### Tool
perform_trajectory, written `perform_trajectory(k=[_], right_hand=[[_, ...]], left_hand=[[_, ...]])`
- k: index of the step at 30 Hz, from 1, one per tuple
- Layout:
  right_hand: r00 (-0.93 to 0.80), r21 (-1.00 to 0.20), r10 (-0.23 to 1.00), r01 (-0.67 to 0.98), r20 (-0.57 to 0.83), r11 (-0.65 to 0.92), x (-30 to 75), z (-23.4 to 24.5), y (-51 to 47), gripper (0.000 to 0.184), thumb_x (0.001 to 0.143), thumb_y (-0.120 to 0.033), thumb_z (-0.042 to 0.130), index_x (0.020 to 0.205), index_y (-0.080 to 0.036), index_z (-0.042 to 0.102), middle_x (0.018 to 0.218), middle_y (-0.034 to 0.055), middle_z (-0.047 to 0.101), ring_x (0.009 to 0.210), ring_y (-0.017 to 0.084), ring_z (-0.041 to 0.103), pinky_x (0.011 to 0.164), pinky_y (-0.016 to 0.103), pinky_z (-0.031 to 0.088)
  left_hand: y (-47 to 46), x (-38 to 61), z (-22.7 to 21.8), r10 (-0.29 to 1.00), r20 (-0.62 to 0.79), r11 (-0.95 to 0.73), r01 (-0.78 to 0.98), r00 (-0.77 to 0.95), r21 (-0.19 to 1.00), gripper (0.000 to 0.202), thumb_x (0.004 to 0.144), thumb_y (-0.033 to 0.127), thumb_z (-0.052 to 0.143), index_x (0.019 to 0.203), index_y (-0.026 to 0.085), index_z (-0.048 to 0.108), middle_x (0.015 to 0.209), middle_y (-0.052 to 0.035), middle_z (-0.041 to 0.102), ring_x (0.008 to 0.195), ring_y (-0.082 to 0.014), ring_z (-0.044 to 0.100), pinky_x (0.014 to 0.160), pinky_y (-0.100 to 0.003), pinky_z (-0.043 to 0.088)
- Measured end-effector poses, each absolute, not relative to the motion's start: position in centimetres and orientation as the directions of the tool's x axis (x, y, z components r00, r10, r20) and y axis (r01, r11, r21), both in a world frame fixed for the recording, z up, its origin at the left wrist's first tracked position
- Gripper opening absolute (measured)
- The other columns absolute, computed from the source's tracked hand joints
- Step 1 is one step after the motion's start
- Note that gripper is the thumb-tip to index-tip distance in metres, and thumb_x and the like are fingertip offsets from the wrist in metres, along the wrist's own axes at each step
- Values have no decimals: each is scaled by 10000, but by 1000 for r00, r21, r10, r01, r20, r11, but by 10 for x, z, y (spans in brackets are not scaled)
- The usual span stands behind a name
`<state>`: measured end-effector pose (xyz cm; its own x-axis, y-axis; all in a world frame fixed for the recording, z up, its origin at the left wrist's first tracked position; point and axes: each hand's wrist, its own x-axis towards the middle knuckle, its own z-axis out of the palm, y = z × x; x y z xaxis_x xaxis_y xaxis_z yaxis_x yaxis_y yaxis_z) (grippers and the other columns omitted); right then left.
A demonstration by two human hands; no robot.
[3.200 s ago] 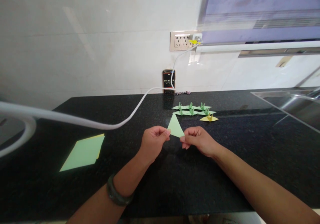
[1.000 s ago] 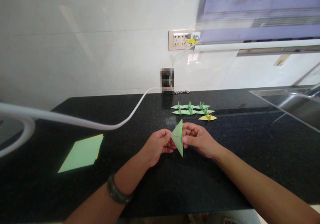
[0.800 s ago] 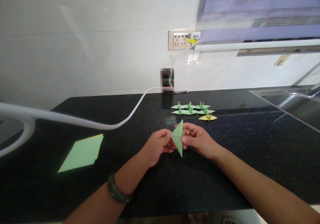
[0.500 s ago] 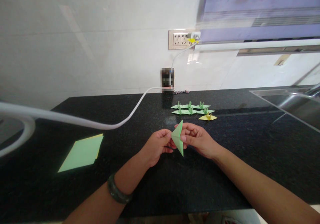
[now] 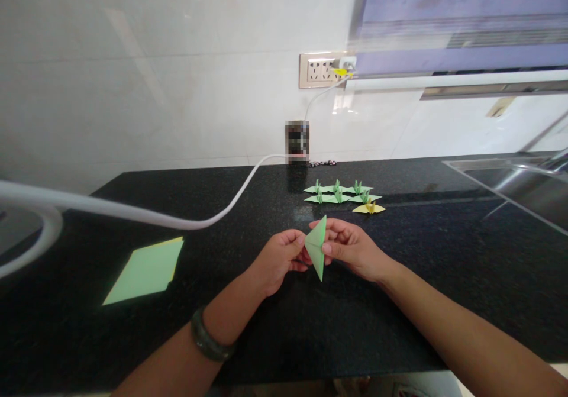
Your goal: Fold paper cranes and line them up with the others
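Between my hands, just above the counter, is a light green folded paper triangle (image 5: 316,246) with a crease across its middle. My left hand (image 5: 284,256) pinches its left corner between thumb and fingers. On the long right edge, my right hand (image 5: 348,246) grips with its thumb in front and fingers behind, partly hidden by the paper. Beyond my hands stand several green paper cranes (image 5: 338,196) in two rows, and a yellow paper crane (image 5: 370,207) sits at their near right.
Green and yellow paper sheets (image 5: 144,273) lie stacked on the black counter (image 5: 275,332) at left. A white cable (image 5: 190,224) arcs across the left side to a blurred upright device (image 5: 297,142) by the wall. A metal sink (image 5: 523,187) is set in at right.
The folded paper has tilted slightly, its lower tip swinging a little left and its upper tip a little right. Both hands keep their hold almost in place.
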<state>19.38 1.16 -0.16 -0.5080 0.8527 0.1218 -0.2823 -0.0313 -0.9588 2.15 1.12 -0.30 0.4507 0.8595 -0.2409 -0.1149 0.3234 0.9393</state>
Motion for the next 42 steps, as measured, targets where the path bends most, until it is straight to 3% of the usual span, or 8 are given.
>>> perform_trajectory(k=[14, 19, 24, 30, 34, 42], right_hand=[[-492, -978, 864, -209, 105, 0, 195, 2, 11, 365, 746, -217, 572, 1099, -181, 488, 805, 17, 581, 595, 75, 527, 530, 201, 432], [-361, -993, 930, -114, 71, 31, 192, 3, 11, 328, 697, -188, 605, 1010, -163, 511, 794, 19, 611, 669, 101, 564, 618, 234, 441], [-317, -999, 948, 18, 27, 35, 191, 0, 12, 238, 618, -195, 668, 813, -147, 541, 623, -17, 572, 509, 78, 504, 483, 197, 392], [-335, -987, 939, 104, 81, 122, 193, -3, 12, 167, 616, -184, 655, 704, -145, 518, 572, -30, 524, 469, 68, 441, 438, 185, 348], [-373, -927, 908, 236, 190, 291, 198, -3, 12, 61, 674, -132, 577, 718, -143, 537, 610, -15, 532, 522, 78, 449, 482, 194, 358], [-443, -831, 839, 299, 314, 469, 199, 2, 10, 79, 684, -80, 536, 721, -147, 555, 635, -5, 562, 558, 86, 483, 518, 192, 379]], left_hand=[[11, 20, 0, 869, -247, 327, -125, 429, 937, 251, 756, 389, 490, 717, 142, 517, 650, -20, 564, 593, -101, 536, 543, -223, 396], [10, 21, 3, 900, -233, 290, -108, 368, 951, 228, 719, 352, 554, 740, 126, 574, 665, -21, 574, 598, -88, 530, 551, -214, 403], [8, 24, 6, 884, -248, 304, -86, 397, 949, 224, 669, 324, 616, 716, 106, 598, 665, -35, 594, 585, -89, 535, 535, -210, 397], [9, 22, 5, 836, -310, 350, -5, 453, 937, 258, 664, 364, 611, 705, 110, 591, 658, -36, 601, 568, -92, 548, 523, -209, 390], [9, 22, 6, 796, -381, 393, 77, 471, 916, 382, 708, 472, 518, 736, 100, 597, 637, -46, 598, 537, -92, 548, 499, -205, 379], [7, 23, 7, 766, -407, 422, 87, 498, 902, 439, 695, 517, 504, 725, 87, 584, 619, -49, 593, 514, -87, 540, 486, -198, 377]])
